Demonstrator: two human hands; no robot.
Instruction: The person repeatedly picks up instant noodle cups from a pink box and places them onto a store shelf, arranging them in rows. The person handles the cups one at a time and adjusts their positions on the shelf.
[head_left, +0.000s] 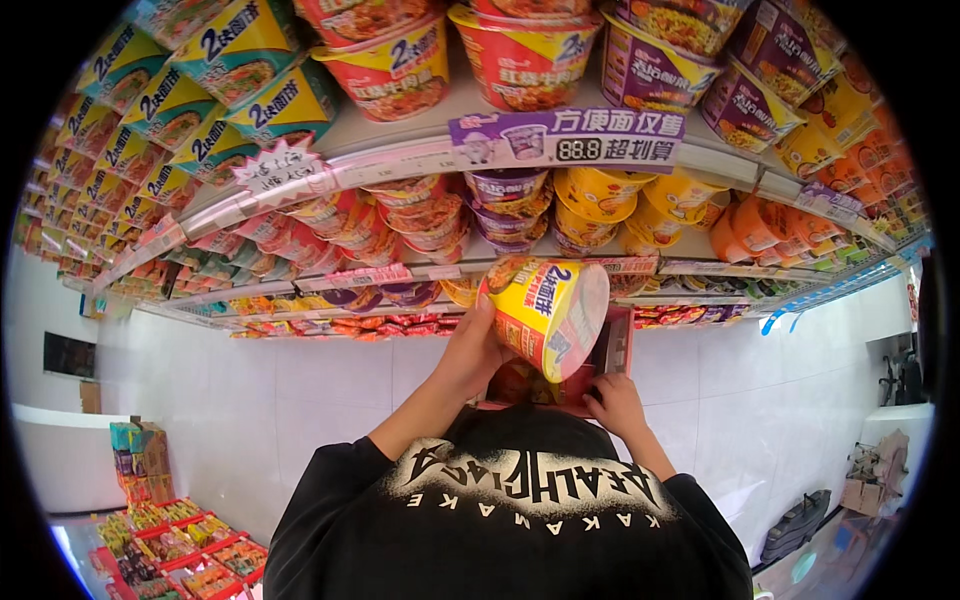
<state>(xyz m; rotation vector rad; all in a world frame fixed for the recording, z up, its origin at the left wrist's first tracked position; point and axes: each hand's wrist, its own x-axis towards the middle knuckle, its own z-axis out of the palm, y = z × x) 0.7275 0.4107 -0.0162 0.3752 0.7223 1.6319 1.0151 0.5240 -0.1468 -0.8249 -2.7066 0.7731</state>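
A yellow and red instant noodle bucket (536, 315) with a clear-topped lid is tilted sideways in front of the shelves. My left hand (480, 349) grips it from its left side, thumb along the cup wall. Below it, against my body, is an open red cardboard box (624, 341) with more noodle packages partly visible inside; the bucket and my left arm hide much of it. At the box's near right side, my right hand (615, 401) has its fingers curled over the edge.
Stacked noodle buckets (525, 60) fill the upper shelf (405, 150), with more cups (495, 210) on the shelf below. Price signs (570, 139) hang along the shelf edges. A red display rack (187, 555) stands behind at lower left, and a black bag (795, 525) lies at lower right.
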